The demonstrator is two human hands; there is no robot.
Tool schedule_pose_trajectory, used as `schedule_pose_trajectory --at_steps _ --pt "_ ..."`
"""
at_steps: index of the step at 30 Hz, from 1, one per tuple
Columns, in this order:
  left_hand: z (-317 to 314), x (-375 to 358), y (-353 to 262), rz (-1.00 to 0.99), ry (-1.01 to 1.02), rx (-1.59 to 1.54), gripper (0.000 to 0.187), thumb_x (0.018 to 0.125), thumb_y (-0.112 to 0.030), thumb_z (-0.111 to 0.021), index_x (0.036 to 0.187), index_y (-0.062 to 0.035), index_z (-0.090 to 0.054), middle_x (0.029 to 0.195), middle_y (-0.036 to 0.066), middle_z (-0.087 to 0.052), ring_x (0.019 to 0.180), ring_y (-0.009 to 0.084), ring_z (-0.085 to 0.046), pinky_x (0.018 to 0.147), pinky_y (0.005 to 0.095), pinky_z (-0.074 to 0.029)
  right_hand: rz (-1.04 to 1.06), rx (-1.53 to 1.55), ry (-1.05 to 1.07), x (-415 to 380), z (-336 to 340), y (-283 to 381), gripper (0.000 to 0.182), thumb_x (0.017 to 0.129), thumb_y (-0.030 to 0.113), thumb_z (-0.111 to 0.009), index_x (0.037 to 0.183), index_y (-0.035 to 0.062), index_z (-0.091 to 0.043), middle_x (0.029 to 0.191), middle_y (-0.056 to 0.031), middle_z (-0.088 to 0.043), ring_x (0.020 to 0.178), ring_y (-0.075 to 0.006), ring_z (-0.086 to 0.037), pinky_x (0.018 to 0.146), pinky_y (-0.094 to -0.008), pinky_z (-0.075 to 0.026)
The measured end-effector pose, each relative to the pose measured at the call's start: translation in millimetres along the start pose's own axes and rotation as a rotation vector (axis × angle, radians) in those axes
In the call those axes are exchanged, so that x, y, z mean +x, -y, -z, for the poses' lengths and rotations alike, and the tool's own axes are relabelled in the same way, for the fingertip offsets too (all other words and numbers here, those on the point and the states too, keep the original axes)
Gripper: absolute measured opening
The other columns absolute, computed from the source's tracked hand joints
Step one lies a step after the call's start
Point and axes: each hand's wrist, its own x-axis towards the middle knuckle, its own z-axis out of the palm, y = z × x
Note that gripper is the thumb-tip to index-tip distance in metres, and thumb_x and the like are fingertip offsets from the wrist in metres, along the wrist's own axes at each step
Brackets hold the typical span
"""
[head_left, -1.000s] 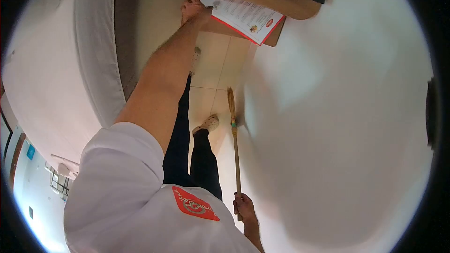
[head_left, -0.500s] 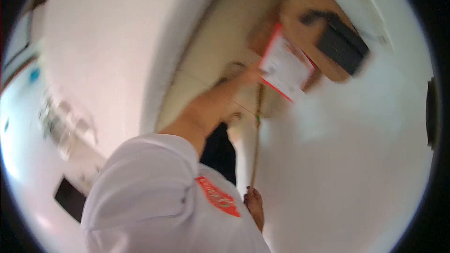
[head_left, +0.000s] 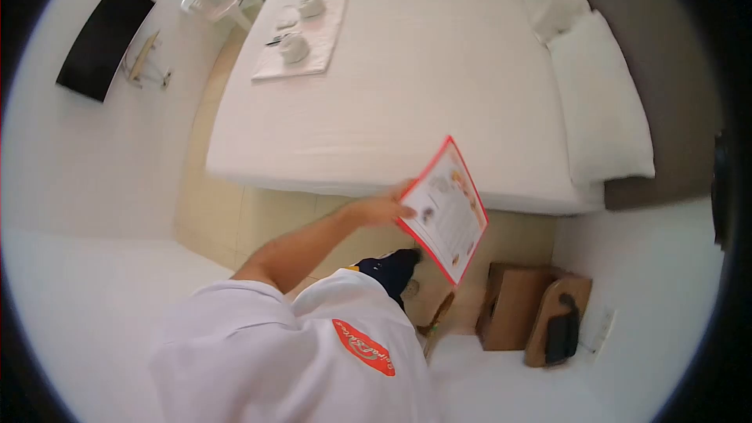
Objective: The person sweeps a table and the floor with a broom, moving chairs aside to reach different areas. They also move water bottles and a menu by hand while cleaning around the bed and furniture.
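My left hand is closed on the left edge of a printed sheet, with the thumb on its face. The sheet is white with a red border, small pictures and text too small to read. It is tilted and held in the air, overlapping the near edge of the bed in the view. My right hand is out of sight. Below the sheet, a thin brown cord or stick shows beside my white shirt.
A bed carries pillows and a folded white cloth with rolled white towels. A wooden nightstand with a black phone stands near the wall. A television and a white chair are at left.
My view has swung from the nightstand to the bed. My left hand has carried the sheet away from the nightstand. The other hand, seen low before, has left the view.
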Motion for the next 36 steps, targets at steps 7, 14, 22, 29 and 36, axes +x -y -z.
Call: schedule_pose_trajectory --at_steps 7,14,22,29,36 --pt "184.0 -90.8 -56.6 -0.219 -0.458 -0.391 0.065 0.087 0.003 -0.052 0.141 -0.0198 -0.024 0.128 0.011 -0.049 0.109 0.0284 -0.055 0.08 0.0499 -0.054 0.081 -0.221 -0.035 -37.4 -29.1 54.8 0.02 0.094 0.023 -0.051 0.104 0.0063 -0.054 0.065 -0.0017 -0.051 0.047 -0.0103 -0.045 0.041 -0.0257 -0.041" --pt "384.5 -90.9 -49.4 -0.305 -0.57 -0.402 0.064 0.088 0.002 -0.05 0.141 -0.02 -0.023 0.128 0.01 -0.049 0.108 0.0281 -0.055 0.078 0.0495 -0.055 0.02 -0.351 -0.129 -68.6 -104.4 90.3 0.019 0.094 0.023 -0.051 0.102 0.0061 -0.054 0.065 -0.0021 -0.051 0.047 -0.0111 -0.045 0.041 -0.0263 -0.041" --pt "538.5 -38.4 13.5 0.03 -0.686 -0.414 0.059 0.088 -0.001 -0.052 0.139 -0.0209 -0.029 0.123 0.008 -0.052 0.104 0.0246 -0.057 0.078 0.0456 -0.055 -0.115 -0.432 -0.279 -114.8 -174.1 141.1 0.019 0.094 0.023 -0.05 0.1 0.006 -0.054 0.065 -0.0026 -0.051 0.046 -0.0119 -0.044 0.041 -0.0269 -0.041" --pt "591.8 -11.1 77.4 0.339 -0.86 -0.324 0.038 0.092 -0.008 -0.049 0.129 -0.0074 -0.039 0.108 0.011 -0.058 0.088 0.0202 -0.062 0.074 0.0364 -0.056 -0.119 -0.459 -0.259 -120.6 -226.9 173.7 0.016 0.093 0.022 -0.053 0.094 0.0059 -0.052 0.066 -0.0035 -0.052 0.043 -0.0129 -0.044 0.039 -0.0284 -0.041" --pt "612.2 9.3 145.7 0.379 -1.101 -0.279 0.033 0.089 -0.007 -0.05 0.12 0.0005 -0.043 0.1 0.013 -0.059 0.081 0.0199 -0.062 0.066 0.034 -0.057 -0.062 -0.412 -0.211 -98.7 -243.9 167.1 0.018 0.093 0.023 -0.053 0.095 0.0045 -0.053 0.067 -0.0035 -0.052 0.043 -0.0122 -0.045 0.038 -0.0271 -0.04"
